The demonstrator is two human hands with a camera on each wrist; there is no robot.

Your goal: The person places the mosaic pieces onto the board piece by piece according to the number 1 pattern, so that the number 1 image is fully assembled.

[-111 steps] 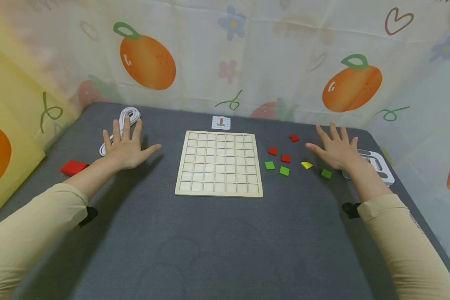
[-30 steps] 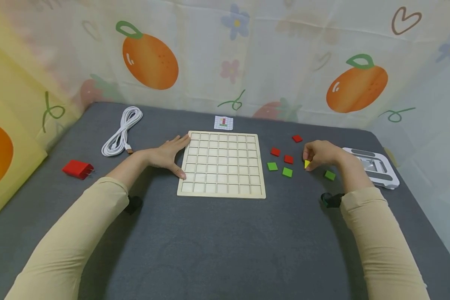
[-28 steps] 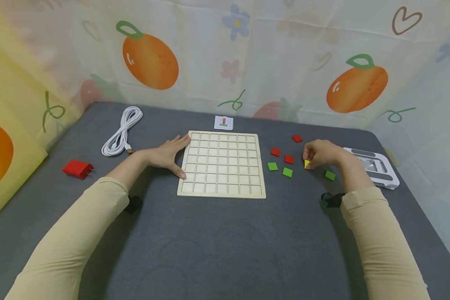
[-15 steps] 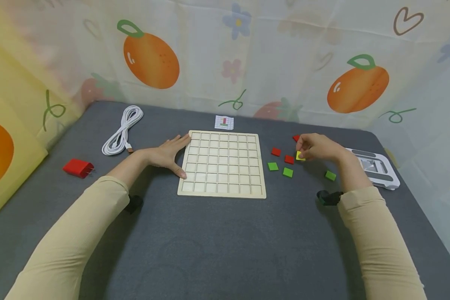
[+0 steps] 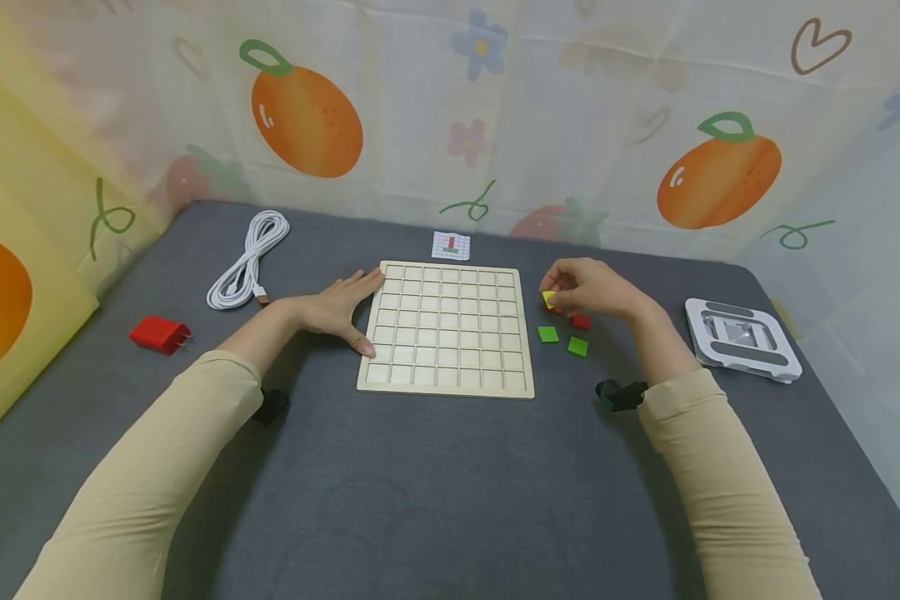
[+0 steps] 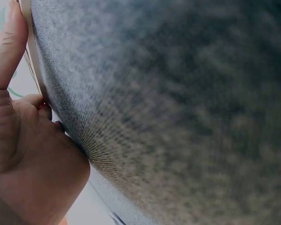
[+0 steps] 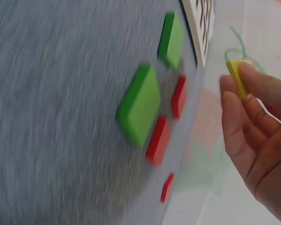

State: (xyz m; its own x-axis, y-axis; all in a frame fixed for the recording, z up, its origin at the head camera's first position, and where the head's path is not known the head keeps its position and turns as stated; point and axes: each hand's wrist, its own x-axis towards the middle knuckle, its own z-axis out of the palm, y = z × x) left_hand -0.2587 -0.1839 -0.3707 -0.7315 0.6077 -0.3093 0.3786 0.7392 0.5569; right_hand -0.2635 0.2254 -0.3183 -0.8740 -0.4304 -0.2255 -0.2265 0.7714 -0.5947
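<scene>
My left hand (image 5: pixel 333 311) rests at the left edge of a wooden grid board (image 5: pixel 447 330), thumb and fingers spread along it. In the left wrist view the thumb (image 6: pixel 9 47) lies against the board's edge. My right hand (image 5: pixel 592 287) pinches a small yellow tile (image 7: pixel 236 75) between thumb and fingers, held above the table just right of the board. Below it lie two green tiles, the nearer one (image 7: pixel 140 105) and another (image 7: pixel 172 40). Several red tiles (image 7: pixel 159 140) lie beside them, partly hidden by the hand in the head view.
Behind the board lies a small printed pattern card (image 5: pixel 451 246). At left are a coiled white cable (image 5: pixel 247 260) and a red plug adapter (image 5: pixel 159 334). A white and grey device (image 5: pixel 742 337) sits at the right edge. A printed curtain (image 5: pixel 555 125) hangs behind.
My right hand has picked up the yellow tile and carried it left, towards the board. Earlier, my left hand came down from the left onto the board's edge, where it stays.
</scene>
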